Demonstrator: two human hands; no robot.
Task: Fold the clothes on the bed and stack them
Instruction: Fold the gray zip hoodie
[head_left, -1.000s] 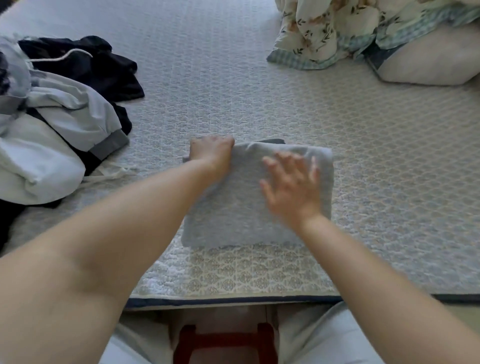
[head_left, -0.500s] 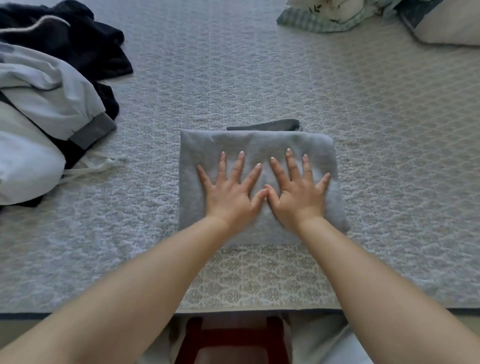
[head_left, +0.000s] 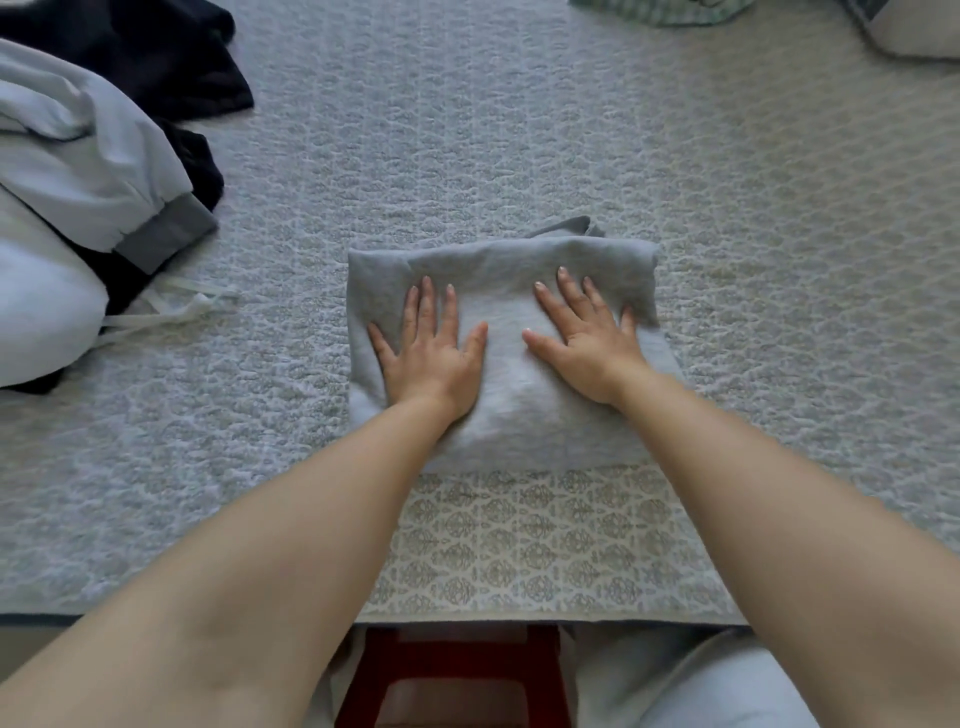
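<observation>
A folded grey garment (head_left: 511, 431) lies as a thick rectangle on the bed (head_left: 519, 145) near its front edge. My left hand (head_left: 431, 353) presses flat on the garment's left half, fingers straight and spread. My right hand (head_left: 587, 343) presses flat on its right half, fingers straight as well. A darker grey edge of the garment sticks out at its far side. At the left lies a heap of unfolded clothes: a pale blue-white garment (head_left: 78, 176) with a grey cuff and a dark navy garment (head_left: 171, 62).
White drawstrings (head_left: 171, 306) trail from the heap onto the quilt. A checked and floral blanket (head_left: 660, 8) and a pillow (head_left: 914, 26) lie at the far right. A red stool (head_left: 457, 675) stands below the bed's front edge, by my knees.
My left hand left the garment's far left corner and laid flat beside the right. Both hands then slid apart across the garment, from touching at the middle to its two halves.
</observation>
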